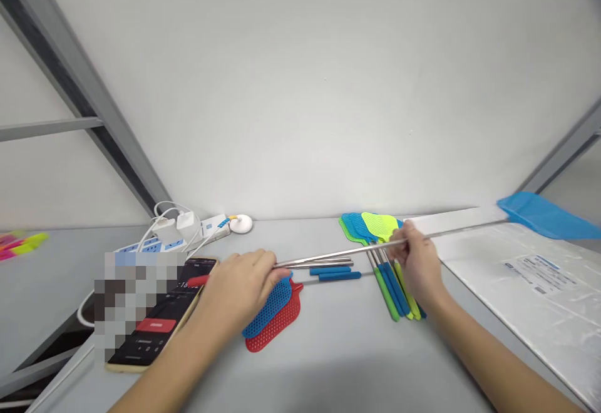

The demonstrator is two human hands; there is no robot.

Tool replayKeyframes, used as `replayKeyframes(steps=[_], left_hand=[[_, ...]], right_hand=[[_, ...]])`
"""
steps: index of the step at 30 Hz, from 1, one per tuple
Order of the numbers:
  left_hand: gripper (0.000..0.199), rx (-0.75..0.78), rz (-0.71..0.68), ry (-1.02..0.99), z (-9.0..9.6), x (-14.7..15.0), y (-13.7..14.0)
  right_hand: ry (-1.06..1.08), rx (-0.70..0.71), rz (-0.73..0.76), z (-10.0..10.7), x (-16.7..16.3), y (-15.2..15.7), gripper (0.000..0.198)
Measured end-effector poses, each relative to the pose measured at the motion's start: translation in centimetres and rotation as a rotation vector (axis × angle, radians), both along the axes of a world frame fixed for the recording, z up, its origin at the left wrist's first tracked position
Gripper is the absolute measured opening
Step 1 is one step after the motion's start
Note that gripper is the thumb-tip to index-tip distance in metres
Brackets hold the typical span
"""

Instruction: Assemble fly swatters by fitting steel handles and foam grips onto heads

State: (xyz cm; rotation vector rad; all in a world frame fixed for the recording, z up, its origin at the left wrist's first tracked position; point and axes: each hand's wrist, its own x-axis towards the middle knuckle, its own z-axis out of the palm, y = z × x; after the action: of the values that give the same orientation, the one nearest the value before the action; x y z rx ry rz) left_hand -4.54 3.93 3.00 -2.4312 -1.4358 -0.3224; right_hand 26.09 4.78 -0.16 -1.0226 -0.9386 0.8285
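A long fly swatter with a thin metal rod [342,254] stretches across the space between my hands. Its blue head [549,214] is at the far right. My left hand [239,288] is closed around the rod's left end, and a red tip [198,280] shows beyond it. Further along, the fingers of my right hand [417,263] grip the rod. Below the rod lie a blue swatter head [270,306], a red swatter head [282,328], blue handles [335,275] and loose metal rods. Beside my right hand lies a bunch of green, blue and yellow fly swatters [375,228].
A phone [164,313] lies at the left, partly blurred out. Behind it are a power strip [150,247] with white plugs and cables, and a white round object [241,224]. A white plastic package [516,275] covers the right side. A grey metal frame and white wall enclose the table.
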Motion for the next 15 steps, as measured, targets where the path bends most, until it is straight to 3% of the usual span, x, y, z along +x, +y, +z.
replayKeyframes(steps=[4, 7, 15], left_hand=[[0.032, -0.108, -0.121, -0.027, -1.8, 2.7, -2.0], [0.037, -0.126, -0.178, -0.072, -2.2, 2.8, -2.0], [0.047, 0.011, -0.014, -0.111, 0.2, -2.8, 1.7]], right_hand=[[-0.337, -0.048, 0.279, -1.6, -3.8, -2.4, 0.054], [-0.412, -0.058, 0.380, -1.6, -4.9, -3.7, 0.054], [-0.184, -0.072, 0.214, 0.3, -2.7, -2.7, 0.053]])
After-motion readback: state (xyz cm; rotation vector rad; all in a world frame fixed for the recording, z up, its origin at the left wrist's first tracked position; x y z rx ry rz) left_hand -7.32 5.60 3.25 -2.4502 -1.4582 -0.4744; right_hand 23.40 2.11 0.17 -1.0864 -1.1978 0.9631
